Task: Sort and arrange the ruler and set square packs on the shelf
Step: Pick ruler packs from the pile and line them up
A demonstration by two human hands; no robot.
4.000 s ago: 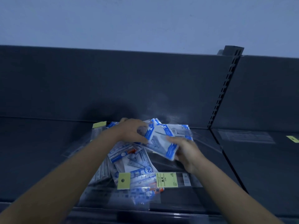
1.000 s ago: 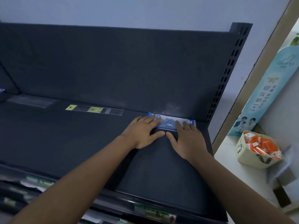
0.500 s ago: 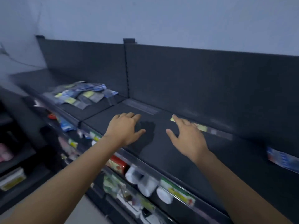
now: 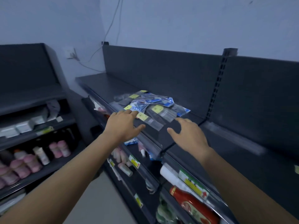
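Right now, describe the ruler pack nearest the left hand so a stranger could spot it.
Start at the dark top shelf and find the loose pile of packs on it. At the pile's near edge, just beyond the left hand, lies the long clear ruler pack. Other packs are blue-printed or overlap; this one juts alone toward the shelf front, yellow label at its left end.

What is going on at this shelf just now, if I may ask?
A person extends both hands toward a jumbled pile of ruler and set square packs on the dark top shelf. The left hand is by the nearest clear pack; the right hand hovers over bare shelf. Both are open, holding nothing.
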